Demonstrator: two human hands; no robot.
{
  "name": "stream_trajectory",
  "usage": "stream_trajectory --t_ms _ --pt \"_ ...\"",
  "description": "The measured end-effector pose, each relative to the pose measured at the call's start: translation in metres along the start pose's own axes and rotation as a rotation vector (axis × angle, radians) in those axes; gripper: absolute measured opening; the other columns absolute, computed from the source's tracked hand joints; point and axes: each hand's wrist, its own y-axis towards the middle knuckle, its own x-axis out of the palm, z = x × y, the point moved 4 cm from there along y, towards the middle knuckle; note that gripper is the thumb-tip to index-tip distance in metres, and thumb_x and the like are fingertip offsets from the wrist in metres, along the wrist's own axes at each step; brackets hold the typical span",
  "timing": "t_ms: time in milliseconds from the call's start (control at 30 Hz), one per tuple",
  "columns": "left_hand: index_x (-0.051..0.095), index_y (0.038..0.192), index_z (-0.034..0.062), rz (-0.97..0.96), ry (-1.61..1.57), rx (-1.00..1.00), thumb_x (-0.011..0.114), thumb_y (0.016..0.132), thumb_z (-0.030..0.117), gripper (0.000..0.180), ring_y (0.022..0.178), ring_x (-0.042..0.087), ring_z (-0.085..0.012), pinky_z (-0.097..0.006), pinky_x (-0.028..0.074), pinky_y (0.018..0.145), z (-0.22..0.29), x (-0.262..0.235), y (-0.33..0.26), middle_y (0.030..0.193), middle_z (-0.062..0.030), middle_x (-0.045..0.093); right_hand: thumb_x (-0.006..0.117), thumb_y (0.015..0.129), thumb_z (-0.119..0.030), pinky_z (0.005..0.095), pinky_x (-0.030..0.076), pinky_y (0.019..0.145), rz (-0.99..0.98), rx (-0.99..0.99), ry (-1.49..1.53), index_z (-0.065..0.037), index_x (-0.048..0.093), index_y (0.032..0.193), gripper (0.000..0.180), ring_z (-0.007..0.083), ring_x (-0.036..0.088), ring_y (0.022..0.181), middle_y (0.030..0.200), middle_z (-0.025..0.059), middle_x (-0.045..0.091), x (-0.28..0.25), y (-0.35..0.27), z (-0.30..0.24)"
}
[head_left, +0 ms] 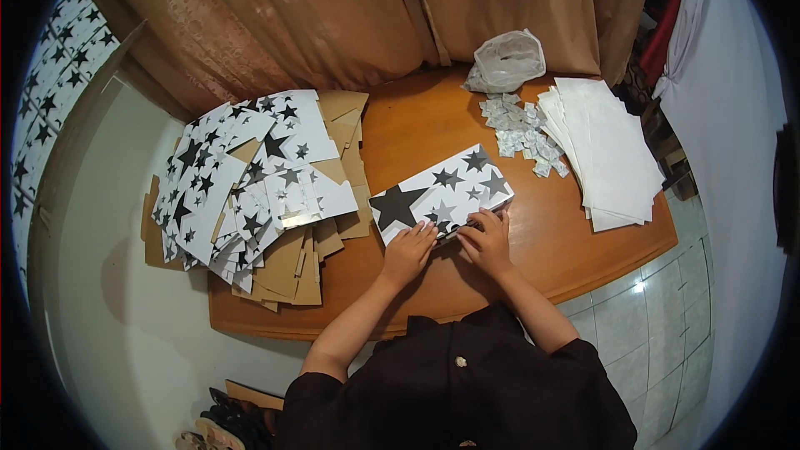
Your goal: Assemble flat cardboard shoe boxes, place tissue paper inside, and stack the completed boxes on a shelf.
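Observation:
A closed cardboard box [443,187], white with black and grey stars, lies slightly turned on the wooden table in front of me. My left hand [410,252] rests at its near edge, fingers stretched out and touching the lid. Farther right along the same edge, my right hand [487,242] has its fingers bent over the lid, with the thumb against the front side, gripping the box there. The underside of the box and part of its front are hidden by my hands.
Flattened star-print box blanks [242,175] are heaped at the left of the table [408,121]. Several small clear packets [521,129] lie at the back right beside a plastic bag [510,62]. White paper sheets [607,154] are stacked at the right edge. A brown curtain [325,17] hangs behind.

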Motion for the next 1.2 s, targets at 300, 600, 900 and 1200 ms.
stream_trajectory --t_ms 300,600,900,1200 --pt "0.065 0.102 0.0047 0.038 -0.071 -0.129 0.063 0.080 0.013 0.023 0.102 0.059 -0.0266 -0.037 0.045 0.080 0.024 0.004 0.005 0.107 -0.0095 0.065 0.066 0.085 -0.018 0.0195 0.045 0.057 0.500 1.066 1.125 -0.005 0.038 0.111 0.040 0.0108 0.053 0.059 0.085 0.0054 0.056 0.050 -0.035 0.018" --pt "0.067 0.087 0.0066 0.044 -0.148 -0.280 0.068 0.074 0.019 0.018 0.096 0.057 -0.0220 -0.035 0.039 0.080 0.023 0.001 0.019 0.098 -0.0046 0.064 0.064 0.086 -0.010 0.0207 0.046 0.064 0.457 0.999 1.306 -0.002 0.040 0.108 0.033 0.0100 0.057 0.070 0.079 0.0044 0.059 0.054 -0.035 0.001" --pt "0.067 0.086 0.0071 0.033 -0.192 -0.257 0.071 0.074 0.022 0.020 0.097 0.057 -0.0221 -0.036 0.038 0.083 0.020 0.001 0.018 0.097 -0.0051 0.064 0.065 0.085 -0.010 0.0194 0.046 0.062 0.437 1.049 1.334 -0.001 0.054 0.088 0.015 0.0080 0.058 0.068 0.075 0.0036 0.060 0.053 -0.031 -0.003" --pt "0.068 0.094 0.0067 -0.045 -0.216 -0.302 0.068 0.079 0.023 0.023 0.108 0.058 -0.0252 -0.047 0.042 0.092 0.012 0.016 0.009 0.103 -0.0078 0.065 0.064 0.086 -0.020 0.0298 0.046 0.075 0.285 0.860 0.728 -0.003 0.062 0.101 0.023 0.0132 0.060 0.085 0.090 0.0072 0.063 0.035 -0.026 0.009"
